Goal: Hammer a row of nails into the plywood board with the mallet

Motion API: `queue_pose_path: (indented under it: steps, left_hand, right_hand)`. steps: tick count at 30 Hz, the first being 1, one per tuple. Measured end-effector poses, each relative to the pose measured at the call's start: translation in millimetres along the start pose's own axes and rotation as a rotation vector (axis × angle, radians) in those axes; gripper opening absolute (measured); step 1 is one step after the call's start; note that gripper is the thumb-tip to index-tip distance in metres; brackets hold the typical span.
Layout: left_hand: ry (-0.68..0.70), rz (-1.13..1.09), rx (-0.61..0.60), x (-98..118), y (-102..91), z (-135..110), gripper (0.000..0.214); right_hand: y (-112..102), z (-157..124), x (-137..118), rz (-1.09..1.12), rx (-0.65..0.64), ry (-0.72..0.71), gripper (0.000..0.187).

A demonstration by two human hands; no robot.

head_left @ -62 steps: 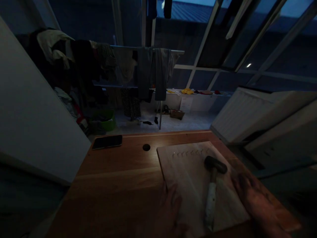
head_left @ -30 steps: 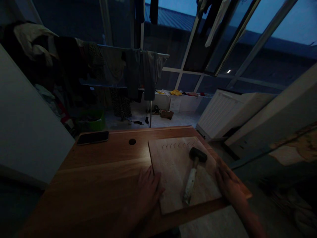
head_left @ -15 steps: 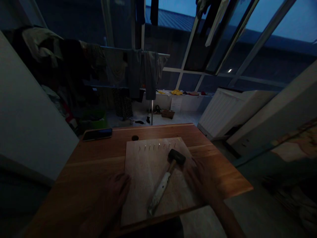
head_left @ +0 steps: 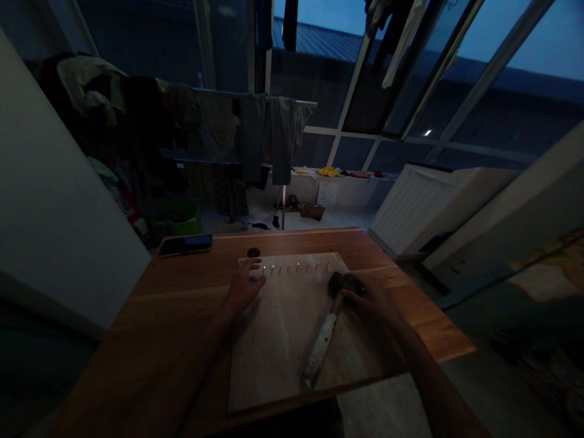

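A pale wooden board (head_left: 283,340) lies on a brown wooden table (head_left: 182,316). A row of several small nails (head_left: 296,266) stands along the board's far edge. My left hand (head_left: 244,286) reaches to the left end of that row, fingers pinched at the first nail. A hammer (head_left: 326,331) with a black head and light handle lies on the board. My right hand (head_left: 371,301) rests over the hammer's head end, fingers curled around it. The room is dim.
A dark phone (head_left: 185,244) lies at the table's far left corner, near a round hole (head_left: 253,252). Beyond stand a clothes rack with hanging garments (head_left: 255,134), a green basket (head_left: 182,222), a white radiator (head_left: 410,207) and large windows.
Both hands slid the board leftward from the table's right edge to the middle. The left hand then reached forward to the nails, and the right hand moved onto the hammer head.
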State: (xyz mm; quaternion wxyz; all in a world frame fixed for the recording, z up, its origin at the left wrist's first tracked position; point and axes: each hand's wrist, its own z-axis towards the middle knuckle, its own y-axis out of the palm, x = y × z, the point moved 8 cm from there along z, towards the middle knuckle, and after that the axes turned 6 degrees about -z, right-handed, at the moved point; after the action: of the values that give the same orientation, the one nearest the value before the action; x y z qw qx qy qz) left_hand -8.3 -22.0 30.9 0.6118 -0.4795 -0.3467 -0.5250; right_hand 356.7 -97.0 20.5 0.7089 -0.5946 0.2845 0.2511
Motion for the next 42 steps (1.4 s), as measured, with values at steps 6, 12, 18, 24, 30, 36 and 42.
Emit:
queue_pose_path:
  steps: [6, 12, 18, 24, 30, 36, 42]
  left_hand:
    - [-0.162, -0.141, 0.004, -27.0, 26.2, 20.0, 0.033]
    - [-0.256, -0.335, 0.155, -25.1, 6.2, 19.5, 0.031]
    - [-0.009, 0.004, -0.075, 9.5, 22.0, 22.9, 0.026]
    - [0.044, 0.215, -0.164, 7.4, 43.7, 29.0, 0.017]
    - [0.134, 0.275, -0.199, 19.1, 42.5, 29.8, 0.014]
    - [0.145, 0.383, -0.294, 5.8, 68.4, 31.7, 0.016]
    - [0.133, 0.257, -0.240, 17.4, 67.8, 33.1, 0.015]
  right_hand:
    - [-8.4, 49.4, -27.8, 0.053, 0.145, -0.025, 0.051]
    - [19.7, 102.0, -23.9, 0.148, 0.027, 0.054, 0.055]
    - [27.1, 107.9, -26.7, 0.087, -0.036, 0.036, 0.051]
    - [16.3, 107.3, -53.8, -0.096, -0.020, -0.069, 0.037]
    - [47.7, 103.2, -76.4, -0.322, -0.154, -0.166, 0.018]
    - [39.0, 95.0, -96.6, -0.421, -0.150, -0.239, 0.027]
    - [67.3, 91.4, -104.8, -0.444, -0.220, -0.253, 0.032]
